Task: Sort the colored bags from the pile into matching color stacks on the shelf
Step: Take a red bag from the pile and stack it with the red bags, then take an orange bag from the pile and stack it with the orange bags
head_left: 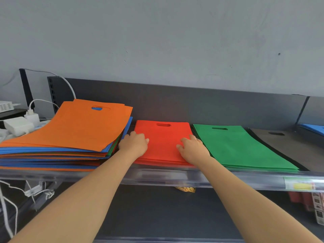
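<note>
Head view: red stack [163, 135] lies flat mid-frame on the shelf [157, 176], handle slot toward the back panel [175, 102]. Both hands rest on it, palms down. Left hand [134, 143] sits on the stack's left edge, fingers loosely bent, thumb pointing right, holding nothing that I can see. Right hand [192, 148] sits on the right part, fingers spread wide and pressed flat, outer edge just at the stack's right border. Both forearms come up from the bottom of the frame.

Pile [70, 130] is just left of the red stack, much taller, orange bag on top, with blue, orange, green and red layers showing at its edges. Its near right corner is close to the left hand; cannot tell if they touch.

Green stack [242, 148] lies just right of the red stack, flat, slot toward the back. A grey bag [289, 146] lies right of that, with a black edge showing between it and the green. Blue bags [313, 128] are at the far right edge, past a divider.

White chargers [19, 125] and cables [70, 86] sit at left, behind the pile. A yellow-green label [299, 185] is on the shelf front at right. A small yellow item [185, 189] shows under the shelf front. Grey wall [157, 32] fills the top.
</note>
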The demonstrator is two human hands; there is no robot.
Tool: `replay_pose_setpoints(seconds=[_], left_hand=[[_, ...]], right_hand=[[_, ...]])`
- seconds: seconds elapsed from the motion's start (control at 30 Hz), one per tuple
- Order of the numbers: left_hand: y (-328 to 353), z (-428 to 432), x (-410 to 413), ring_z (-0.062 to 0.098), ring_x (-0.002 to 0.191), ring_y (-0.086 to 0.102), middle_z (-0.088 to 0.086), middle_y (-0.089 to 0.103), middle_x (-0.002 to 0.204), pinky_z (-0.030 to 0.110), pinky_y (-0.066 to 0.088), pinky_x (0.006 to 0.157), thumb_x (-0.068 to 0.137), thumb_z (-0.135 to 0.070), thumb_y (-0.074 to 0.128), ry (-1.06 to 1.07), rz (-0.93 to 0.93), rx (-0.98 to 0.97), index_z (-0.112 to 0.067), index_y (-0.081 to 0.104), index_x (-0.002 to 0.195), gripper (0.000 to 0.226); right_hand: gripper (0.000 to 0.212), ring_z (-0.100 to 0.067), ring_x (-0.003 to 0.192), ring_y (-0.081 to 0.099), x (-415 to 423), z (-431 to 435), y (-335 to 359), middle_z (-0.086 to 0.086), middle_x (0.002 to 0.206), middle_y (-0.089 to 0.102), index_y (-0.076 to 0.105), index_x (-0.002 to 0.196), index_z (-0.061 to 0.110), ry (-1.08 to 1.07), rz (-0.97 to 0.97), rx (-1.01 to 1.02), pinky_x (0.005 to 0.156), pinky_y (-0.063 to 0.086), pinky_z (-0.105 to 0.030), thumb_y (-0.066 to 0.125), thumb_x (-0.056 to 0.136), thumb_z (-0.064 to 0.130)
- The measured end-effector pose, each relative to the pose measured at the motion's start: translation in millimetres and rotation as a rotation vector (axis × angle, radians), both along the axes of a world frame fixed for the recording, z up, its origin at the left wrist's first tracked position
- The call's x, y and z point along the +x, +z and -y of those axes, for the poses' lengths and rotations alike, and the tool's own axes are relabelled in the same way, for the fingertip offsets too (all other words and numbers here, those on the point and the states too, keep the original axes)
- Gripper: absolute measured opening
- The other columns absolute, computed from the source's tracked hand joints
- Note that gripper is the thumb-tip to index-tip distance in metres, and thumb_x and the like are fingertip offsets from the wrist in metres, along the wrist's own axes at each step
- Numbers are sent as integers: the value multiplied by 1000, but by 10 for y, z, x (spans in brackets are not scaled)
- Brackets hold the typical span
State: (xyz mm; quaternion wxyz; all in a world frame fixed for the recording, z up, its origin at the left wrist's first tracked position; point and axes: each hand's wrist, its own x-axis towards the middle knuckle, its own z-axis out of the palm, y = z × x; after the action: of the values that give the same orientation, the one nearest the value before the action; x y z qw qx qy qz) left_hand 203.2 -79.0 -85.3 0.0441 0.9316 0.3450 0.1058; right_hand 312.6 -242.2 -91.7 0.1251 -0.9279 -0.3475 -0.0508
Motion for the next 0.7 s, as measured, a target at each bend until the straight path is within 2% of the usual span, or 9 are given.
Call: replay_pose_setpoints(seconds=[0.3,0.47,0.6,0.7], left_hand=[[375,327,-287,23,110,53,3,56,118,39,50,82,99,-25,37,-198,210,242,-17,60,119,31],[499,218,-747,23,108,53,2,59,112,35,45,78,98,-24,39,-132,284,279,-17,61,115,29],[477,5,-1222,22,106,53,1,60,107,40,45,84,97,-30,41,-82,217,299,-18,61,114,29],[490,-182,-1556,20,110,52,-1,61,113,37,44,90,98,-31,41,-40,213,272,-21,60,119,30]], right_hand=[[39,-33,125,43,-244,-312,198,-10,136,47,51,134,17,364,89,167,101,39,-41,44,97,29],[34,-29,118,49,-570,-606,282,-8,126,56,56,128,15,571,105,340,95,40,-36,45,98,23],[32,-24,111,51,-959,-875,309,-5,119,59,57,128,19,733,39,403,85,39,-31,44,98,23],[34,-23,117,50,-1182,-1042,359,-3,127,56,55,130,18,810,31,391,92,41,-31,44,99,26]])
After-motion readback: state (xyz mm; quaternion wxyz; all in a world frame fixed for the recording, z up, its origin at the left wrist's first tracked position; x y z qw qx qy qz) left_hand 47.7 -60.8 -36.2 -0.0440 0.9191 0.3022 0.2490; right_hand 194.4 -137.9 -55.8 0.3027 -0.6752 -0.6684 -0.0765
